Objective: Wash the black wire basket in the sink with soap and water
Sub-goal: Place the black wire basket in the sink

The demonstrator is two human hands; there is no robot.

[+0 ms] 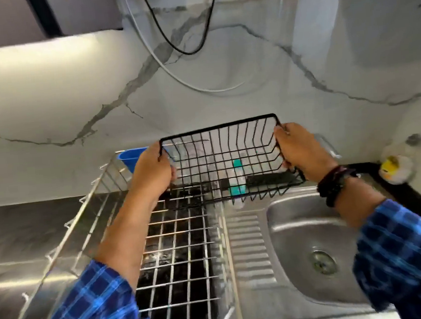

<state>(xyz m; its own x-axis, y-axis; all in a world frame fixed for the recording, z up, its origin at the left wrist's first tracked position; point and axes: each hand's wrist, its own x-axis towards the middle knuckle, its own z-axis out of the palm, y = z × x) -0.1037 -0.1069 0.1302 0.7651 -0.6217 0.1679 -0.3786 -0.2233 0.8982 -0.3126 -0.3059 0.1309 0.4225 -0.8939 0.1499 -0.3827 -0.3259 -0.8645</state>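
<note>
The silver rack point(185, 260) has a blue cup point(130, 159) at its far end. My left hand point(152, 172) grips the left end of the black wire basket point(223, 158). My right hand point(300, 151) grips the right end, fingers curled round the wire. The basket hangs in the air, its long side running across. The sink point(309, 229) lies lower right, nearer my right hand.

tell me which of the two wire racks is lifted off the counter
The black wire basket, gripped at its ends by the left hand and right hand; the silver rack rests on the counter.
</note>
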